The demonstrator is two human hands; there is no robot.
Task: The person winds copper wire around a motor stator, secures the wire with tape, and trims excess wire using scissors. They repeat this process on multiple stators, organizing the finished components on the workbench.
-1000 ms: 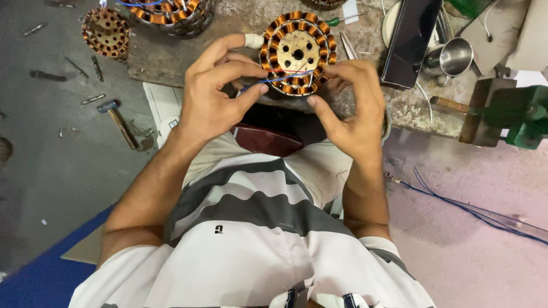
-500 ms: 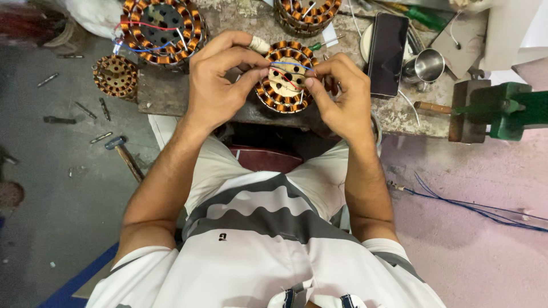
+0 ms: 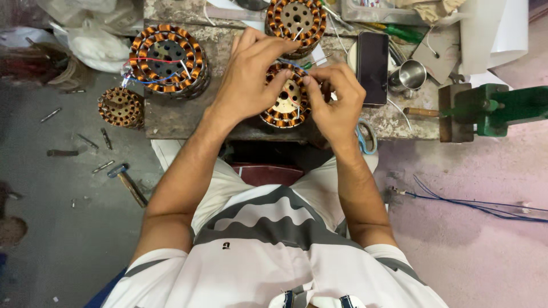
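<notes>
A round motor stator [image 3: 285, 102] with copper windings lies on the worn workbench [image 3: 171, 114] in front of me. My left hand [image 3: 248, 71] curls over its left and top side, fingers pressed on the windings. From the right, my right hand [image 3: 337, 100] pinches thin wires at the stator's upper right rim. Both hands touch the stator. Part of its coil ring is hidden under my fingers.
A larger stator [image 3: 166, 59] with red and blue wires sits at the bench's left, another stator [image 3: 296, 19] at the back. A dark phone [image 3: 372, 67], a metal cup [image 3: 412, 74] and a green vise [image 3: 491, 108] stand to the right. A hammer [image 3: 128, 182] and loose tools lie on the floor at left.
The view has swung so that the bench sits lower in frame. The stator has gone from raised between my hands to resting on the bench, with both hands still on it.
</notes>
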